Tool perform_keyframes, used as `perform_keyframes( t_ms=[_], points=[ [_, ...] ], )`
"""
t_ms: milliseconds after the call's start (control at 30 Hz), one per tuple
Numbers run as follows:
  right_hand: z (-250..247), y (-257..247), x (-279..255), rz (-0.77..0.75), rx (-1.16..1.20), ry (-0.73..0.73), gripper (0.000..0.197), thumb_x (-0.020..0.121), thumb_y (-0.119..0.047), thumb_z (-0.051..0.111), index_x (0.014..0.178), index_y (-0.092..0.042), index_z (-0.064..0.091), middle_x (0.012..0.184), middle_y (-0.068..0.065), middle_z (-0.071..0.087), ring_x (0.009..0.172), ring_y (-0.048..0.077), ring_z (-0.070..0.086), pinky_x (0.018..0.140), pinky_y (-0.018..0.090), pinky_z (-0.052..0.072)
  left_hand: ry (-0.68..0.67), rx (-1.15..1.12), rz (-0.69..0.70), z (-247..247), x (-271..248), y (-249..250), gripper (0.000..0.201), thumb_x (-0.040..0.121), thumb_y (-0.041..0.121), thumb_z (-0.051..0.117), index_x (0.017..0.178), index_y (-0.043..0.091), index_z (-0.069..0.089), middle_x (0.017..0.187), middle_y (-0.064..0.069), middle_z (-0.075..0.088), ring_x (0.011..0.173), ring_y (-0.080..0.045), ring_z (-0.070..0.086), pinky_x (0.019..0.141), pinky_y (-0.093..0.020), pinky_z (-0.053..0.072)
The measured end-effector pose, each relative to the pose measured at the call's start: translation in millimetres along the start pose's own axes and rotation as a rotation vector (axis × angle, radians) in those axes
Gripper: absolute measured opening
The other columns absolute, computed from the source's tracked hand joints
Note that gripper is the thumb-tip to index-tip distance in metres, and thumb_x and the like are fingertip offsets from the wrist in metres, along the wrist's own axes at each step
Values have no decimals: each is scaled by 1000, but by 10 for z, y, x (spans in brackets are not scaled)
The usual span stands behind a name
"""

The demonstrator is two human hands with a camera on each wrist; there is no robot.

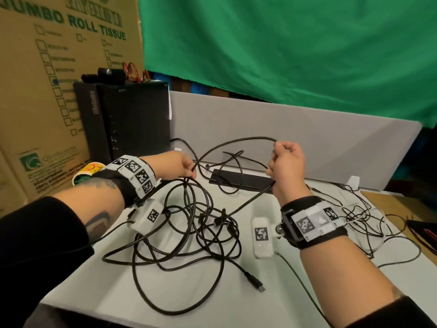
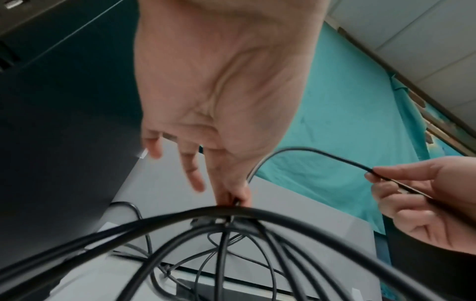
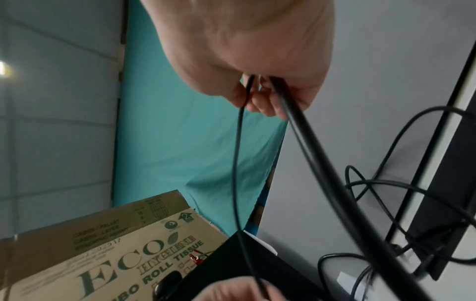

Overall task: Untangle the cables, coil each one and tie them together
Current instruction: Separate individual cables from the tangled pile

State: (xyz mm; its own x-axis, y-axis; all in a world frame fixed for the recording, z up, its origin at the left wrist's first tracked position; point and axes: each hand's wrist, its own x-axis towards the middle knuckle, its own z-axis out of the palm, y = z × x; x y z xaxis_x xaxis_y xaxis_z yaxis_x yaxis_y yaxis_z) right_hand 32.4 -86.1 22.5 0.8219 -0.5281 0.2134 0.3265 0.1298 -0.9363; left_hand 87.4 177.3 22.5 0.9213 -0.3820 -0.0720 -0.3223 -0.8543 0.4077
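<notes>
A tangle of black cables (image 1: 189,228) lies in loose loops on the white table (image 1: 118,294). One free plug (image 1: 256,284) lies toward the front. My left hand (image 1: 182,168) pinches a black cable (image 2: 309,151) at the top of the tangle, between thumb and forefinger (image 2: 226,193). From there the cable arcs up and to the right. My right hand (image 1: 287,168) is raised and grips that cable (image 3: 238,163), fingers curled round it. A second stretch (image 3: 316,154) runs from the same fist down to the tangle.
A black computer case (image 1: 127,119) stands at the back left before a large cardboard box (image 1: 47,91). A flat black power strip (image 1: 241,179) lies by the grey partition (image 1: 283,129). Thin black and white wires (image 1: 364,221) spread at the right.
</notes>
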Motion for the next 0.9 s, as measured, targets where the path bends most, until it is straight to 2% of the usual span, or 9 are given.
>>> perform_keyframes(
  t_ms=[167, 267, 333, 400, 467, 567, 633, 700, 900],
  points=[
    [-167, -82, -49, -168, -276, 81, 15, 93, -17, 61, 88, -28, 68, 78, -9, 62, 60, 4, 55, 44, 5, 38, 286, -115, 66, -220, -157, 141, 18, 100, 30, 58, 97, 20, 72, 95, 4, 72, 98, -18, 67, 92, -36, 51],
    [-193, -148, -91, -280, -421, 55, 23, 89, -16, 62, 104, -30, 72, 90, -9, 63, 67, 6, 61, 58, 15, 50, 355, -84, 115, -354, -252, 216, 17, 104, 31, 51, 99, 24, 65, 91, 10, 72, 93, -14, 67, 91, -41, 50],
    [-109, -216, -182, -397, -469, 16, 15, 86, -18, 66, 92, -31, 71, 96, -4, 65, 82, 10, 63, 74, 27, 55, 323, -35, 170, -398, -302, 307, 16, 103, 33, 51, 96, 28, 64, 88, 11, 72, 91, -10, 66, 86, -37, 50],
    [26, -269, -306, -456, -474, -107, 13, 82, -16, 71, 77, -27, 69, 80, -5, 68, 69, 0, 60, 65, 18, 51, 312, -7, 224, -435, -338, 417, 14, 101, 33, 55, 94, 29, 66, 91, 9, 70, 90, -12, 65, 82, -34, 52],
    [168, -273, -437, -330, -562, -328, 8, 80, -24, 79, 79, -23, 71, 74, -5, 70, 64, 2, 62, 61, 20, 51, 318, -44, 278, -449, -366, 533, 12, 100, 32, 58, 95, 28, 68, 92, 8, 69, 90, -12, 63, 80, -30, 50],
    [311, -134, -581, -95, -728, -624, 31, 87, -37, 75, 103, -11, 71, 93, 4, 73, 85, 18, 69, 81, 33, 57, 317, -126, 340, -425, -373, 680, 14, 100, 28, 58, 97, 22, 70, 93, 5, 70, 91, -13, 64, 83, -30, 49],
    [349, -30, -627, -47, -570, -636, 22, 97, -18, 64, 102, 2, 68, 79, 8, 67, 74, 22, 66, 78, 33, 56, 346, -114, 334, -381, -352, 725, 16, 102, 29, 55, 98, 19, 67, 90, 4, 67, 86, -17, 62, 75, -29, 48],
    [331, 29, -611, 1, -364, -552, 15, 100, -7, 54, 98, 1, 65, 67, 6, 58, 60, 17, 60, 65, 28, 54, 377, -85, 285, -336, -331, 694, 20, 103, 33, 51, 102, 15, 59, 89, 1, 62, 82, -20, 61, 68, -31, 47],
    [197, 61, -519, 177, 16, -497, 18, 104, -20, 51, 91, -15, 63, 59, -4, 43, 54, 11, 44, 59, 29, 47, 156, -273, 131, -227, -286, 303, 58, 82, 40, 80, 126, 33, 43, 101, 3, 69, 93, -12, 68, 78, -26, 52]
  ],
)
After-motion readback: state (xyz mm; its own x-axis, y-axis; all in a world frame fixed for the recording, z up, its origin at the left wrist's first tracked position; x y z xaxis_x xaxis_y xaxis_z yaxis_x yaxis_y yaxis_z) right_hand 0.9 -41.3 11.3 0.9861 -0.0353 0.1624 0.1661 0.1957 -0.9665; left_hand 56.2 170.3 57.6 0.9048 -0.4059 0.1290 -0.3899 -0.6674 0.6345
